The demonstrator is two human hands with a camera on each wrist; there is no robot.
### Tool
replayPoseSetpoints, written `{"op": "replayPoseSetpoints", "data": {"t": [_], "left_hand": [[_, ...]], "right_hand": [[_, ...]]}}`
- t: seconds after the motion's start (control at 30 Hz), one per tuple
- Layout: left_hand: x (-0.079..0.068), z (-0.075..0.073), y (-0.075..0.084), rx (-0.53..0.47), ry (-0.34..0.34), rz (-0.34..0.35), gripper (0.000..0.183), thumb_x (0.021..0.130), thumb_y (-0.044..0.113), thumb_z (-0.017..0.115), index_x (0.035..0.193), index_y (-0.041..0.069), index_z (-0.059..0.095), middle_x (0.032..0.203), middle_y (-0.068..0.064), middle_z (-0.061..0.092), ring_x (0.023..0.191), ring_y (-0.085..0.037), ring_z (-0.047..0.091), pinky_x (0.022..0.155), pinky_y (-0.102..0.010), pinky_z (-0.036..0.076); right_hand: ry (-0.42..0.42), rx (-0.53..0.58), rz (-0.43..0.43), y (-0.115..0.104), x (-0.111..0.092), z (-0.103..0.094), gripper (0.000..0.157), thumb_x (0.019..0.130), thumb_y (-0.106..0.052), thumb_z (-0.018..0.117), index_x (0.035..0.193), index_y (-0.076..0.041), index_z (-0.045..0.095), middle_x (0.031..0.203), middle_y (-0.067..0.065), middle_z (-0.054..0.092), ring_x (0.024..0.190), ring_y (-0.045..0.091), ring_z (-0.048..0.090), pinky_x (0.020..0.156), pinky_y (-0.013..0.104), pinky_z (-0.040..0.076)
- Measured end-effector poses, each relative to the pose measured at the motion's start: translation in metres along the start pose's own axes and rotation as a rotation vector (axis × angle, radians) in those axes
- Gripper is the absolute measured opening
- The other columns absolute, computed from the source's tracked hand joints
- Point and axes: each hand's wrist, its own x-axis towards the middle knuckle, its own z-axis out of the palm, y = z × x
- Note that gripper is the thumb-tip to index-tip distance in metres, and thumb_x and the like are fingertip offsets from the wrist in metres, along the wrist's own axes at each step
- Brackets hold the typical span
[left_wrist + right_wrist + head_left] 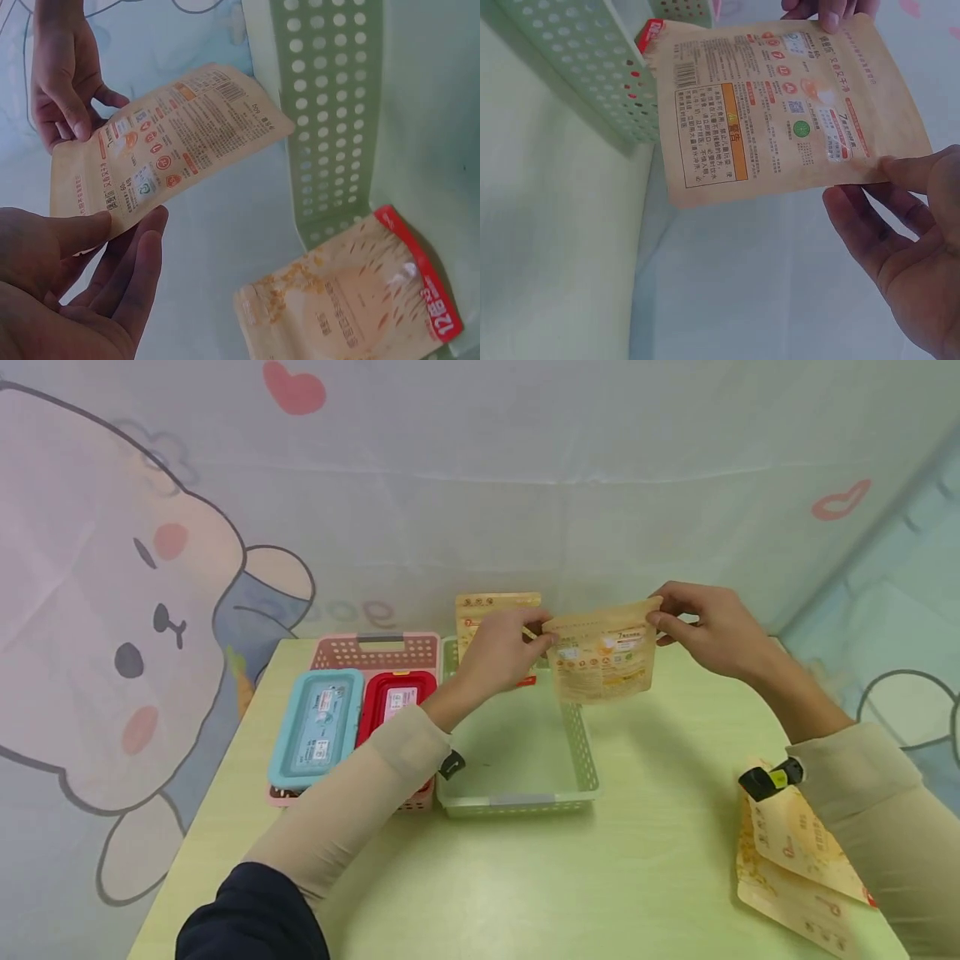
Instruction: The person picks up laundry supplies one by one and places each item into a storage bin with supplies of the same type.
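A tan printed pouch [603, 656] hangs in the air by its top edge, beside the green basket's right wall. My left hand [504, 647] pinches its left top corner between thumb and fingers. At the opposite corner, my right hand [708, 622] pinches it the same way. The printed back, with small text and a barcode, shows in the left wrist view and on the pouch [780, 112] in the right wrist view. Another tan pouch [345, 300], with a red band at its bottom, stands at the back of the green basket [517, 799], partly hidden behind my left hand.
Left of the green basket is a pink basket [322, 652] holding a blue-lidded pack [318, 727] and a red-lidded pack [386, 697]. More tan pouches [802, 852] lie overlapping at the table's right, partly under my right forearm. A printed cloth [570, 485] hangs behind the table.
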Motion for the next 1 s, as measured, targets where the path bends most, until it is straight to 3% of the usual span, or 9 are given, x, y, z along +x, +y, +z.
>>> {"op": "replayPoseSetpoints", "data": {"t": [0.3,0.57,0.77,1.0], "left_hand": [[0.002,-0.021,-0.006,0.005,0.030,0.002,0.022,0.104,0.020,0.071,0.123,0.009,0.076,0.109,-0.003,0.077,0.089,-0.014,0.075,0.078,-0.030,0.058],[0.003,-0.036,-0.006,0.077,0.036,-0.026,0.019,0.105,0.023,0.071,0.120,0.013,0.076,0.109,0.000,0.076,0.098,-0.017,0.073,0.082,-0.030,0.058],[0.004,-0.044,-0.010,0.095,0.054,-0.004,0.017,0.104,0.021,0.071,0.117,0.012,0.077,0.106,0.000,0.076,0.092,-0.014,0.070,0.078,-0.028,0.056],[-0.001,-0.056,-0.018,0.131,0.044,-0.032,0.020,0.105,0.022,0.070,0.121,0.012,0.077,0.112,-0.003,0.077,0.092,-0.016,0.070,0.075,-0.032,0.055]], "right_hand": [[0.029,0.003,0.001,-0.009,0.011,0.011,0.013,0.108,-0.016,0.064,0.114,-0.007,0.071,0.097,0.013,0.074,0.079,0.019,0.075,0.070,0.020,0.057],[0.073,0.017,-0.011,-0.014,0.020,0.020,0.023,0.107,-0.016,0.066,0.125,-0.003,0.070,0.100,0.015,0.072,0.086,0.028,0.074,0.068,0.015,0.053],[0.106,0.029,-0.024,-0.017,0.024,0.030,0.018,0.107,-0.013,0.065,0.119,-0.001,0.071,0.101,0.015,0.071,0.085,0.029,0.075,0.067,0.016,0.053],[0.115,0.050,-0.039,-0.023,0.030,0.045,0.014,0.105,-0.007,0.067,0.115,0.001,0.071,0.101,0.017,0.072,0.085,0.031,0.076,0.067,0.014,0.054]]}}
